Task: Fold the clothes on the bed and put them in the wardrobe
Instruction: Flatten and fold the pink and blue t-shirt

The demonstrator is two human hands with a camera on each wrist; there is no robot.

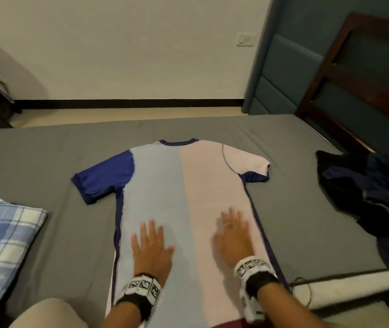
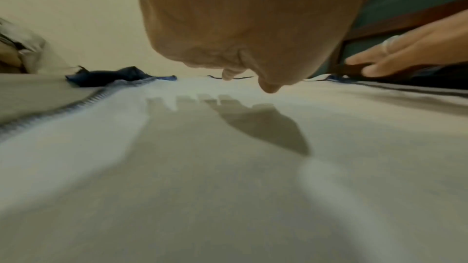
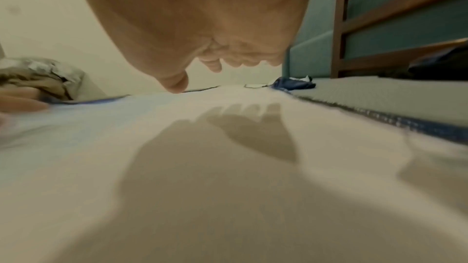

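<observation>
The shirt (image 1: 184,185) lies spread flat, collar far, on the bed (image 1: 46,162). The left hand (image 1: 152,247) and right hand (image 1: 232,240) hover flat-fingered, holding nothing. This looks like smoothing; next, folding the sleeves inward.

We see blue-and-white short-sleeved jersey (image 1: 184,185) flat mid-bed (image 1: 46,147); dark crumpled clothes (image 1: 364,192) at right edge; blue checked folded cloth (image 1: 2,235) at left edge.

Grey bed (image 1: 46,150) bears a T-shirt (image 1: 181,185) (spread flat), dark clothes (image 1: 364,195), checked cloth (image 1: 2,235).
</observation>
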